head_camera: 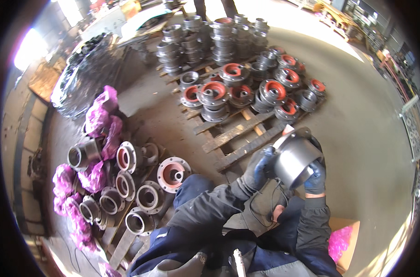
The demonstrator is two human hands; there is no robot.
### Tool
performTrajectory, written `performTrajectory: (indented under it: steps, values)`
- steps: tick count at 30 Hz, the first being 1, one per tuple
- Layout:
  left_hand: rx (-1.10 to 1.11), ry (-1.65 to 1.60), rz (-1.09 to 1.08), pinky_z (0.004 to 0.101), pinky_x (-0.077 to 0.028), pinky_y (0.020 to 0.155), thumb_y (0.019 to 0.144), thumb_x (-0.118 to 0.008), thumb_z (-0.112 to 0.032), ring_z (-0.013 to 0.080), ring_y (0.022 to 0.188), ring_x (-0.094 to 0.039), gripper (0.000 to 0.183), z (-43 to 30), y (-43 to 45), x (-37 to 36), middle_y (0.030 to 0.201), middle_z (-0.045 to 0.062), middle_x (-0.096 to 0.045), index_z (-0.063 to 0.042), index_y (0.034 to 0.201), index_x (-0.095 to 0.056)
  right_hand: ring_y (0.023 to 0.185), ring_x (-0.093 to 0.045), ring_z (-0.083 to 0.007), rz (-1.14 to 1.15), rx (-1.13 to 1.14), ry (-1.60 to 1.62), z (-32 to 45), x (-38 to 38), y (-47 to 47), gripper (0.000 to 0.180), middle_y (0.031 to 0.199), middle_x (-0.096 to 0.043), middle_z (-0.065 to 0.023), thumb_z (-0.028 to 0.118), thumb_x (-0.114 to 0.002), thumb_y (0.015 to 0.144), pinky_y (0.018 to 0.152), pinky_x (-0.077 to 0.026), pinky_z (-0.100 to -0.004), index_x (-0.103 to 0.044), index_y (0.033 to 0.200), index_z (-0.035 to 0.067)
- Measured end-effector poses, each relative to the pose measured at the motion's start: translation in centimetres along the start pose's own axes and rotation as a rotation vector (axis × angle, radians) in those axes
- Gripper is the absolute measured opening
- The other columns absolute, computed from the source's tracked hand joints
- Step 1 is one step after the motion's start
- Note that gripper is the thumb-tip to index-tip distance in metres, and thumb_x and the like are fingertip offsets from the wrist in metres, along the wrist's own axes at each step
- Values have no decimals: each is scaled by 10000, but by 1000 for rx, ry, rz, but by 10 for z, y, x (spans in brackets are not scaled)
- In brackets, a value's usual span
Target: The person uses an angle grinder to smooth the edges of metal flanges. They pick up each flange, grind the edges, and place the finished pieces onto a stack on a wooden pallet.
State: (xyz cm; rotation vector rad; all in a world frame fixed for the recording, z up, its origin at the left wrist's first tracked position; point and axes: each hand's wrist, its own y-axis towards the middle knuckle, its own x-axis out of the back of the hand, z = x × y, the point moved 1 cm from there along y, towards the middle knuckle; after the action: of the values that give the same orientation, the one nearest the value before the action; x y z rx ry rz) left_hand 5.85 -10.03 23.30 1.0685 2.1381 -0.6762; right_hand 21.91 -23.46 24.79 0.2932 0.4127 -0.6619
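Note:
A grey flanged metal housing (296,159) is held up in front of me, tilted, between both gloved hands. My left hand (260,168) grips it on the left side near the flange. On the right, my right hand (314,176) has its fingers at the rim of the open cylindrical end. A small pale and reddish piece (287,130) shows by the flange; I cannot tell what it is. Below the housing a black cable (253,211) loops near my foot. The inside of the housing is mostly hidden.
Ahead, a wooden pallet (237,133) carries stacked metal housings (224,41), several red inside. Flanged housings (149,197) and pink plastic wrap (101,110) cover another pallet (123,247) at left. A cardboard box (352,235) with pink plastic stands right. Someone's legs (215,8) show at the back.

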Motion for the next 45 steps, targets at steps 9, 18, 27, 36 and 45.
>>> performTrajectory:
  steps: [9,18,27,36,45]
  values:
    - [-470,577,215,374,-539,916,1103,-520,-385,254,1053,-644,483,-10,-3,3,1212,143,-657,-10,1407,-554,1309,-554,-268,-60,-9,-252,9,3,-9,689,1422,-561,-131,74,-654,834,1124,-457,-394,-482,1498,8]
    - [-92,103,-99,268,-516,729,1012,-562,-661,112,885,-634,692,-10,13,31,1042,44,-719,-42,1297,-687,1210,-594,-203,-62,-174,-276,-19,-16,5,551,1326,-601,-121,-14,-698,928,991,-529,-315,-509,1444,-43]
    - [-62,-22,-449,275,-490,946,1089,-567,-393,126,1073,-616,456,-78,52,61,1175,67,-676,3,1302,-645,1242,-595,-229,-20,-214,-251,-41,-70,116,661,1383,-595,-143,79,-729,859,1070,-495,-366,-506,1468,-52]
    - [-295,1744,-849,468,-447,1110,824,-832,-349,347,1221,-616,549,-166,17,345,1279,151,-671,-55,1256,-666,1356,-546,-271,453,108,-722,-101,-189,331,664,1457,-550,-161,26,-702,881,1142,-459,-406,-464,1495,-59]
    - [24,1696,-673,566,-217,1247,800,-757,-436,346,1390,-471,523,-136,-7,516,1315,104,-654,-87,1188,-731,967,-721,-168,257,-201,-348,-269,-291,474,384,1101,-742,-118,-43,-778,886,879,-601,-289,-669,1255,-53]
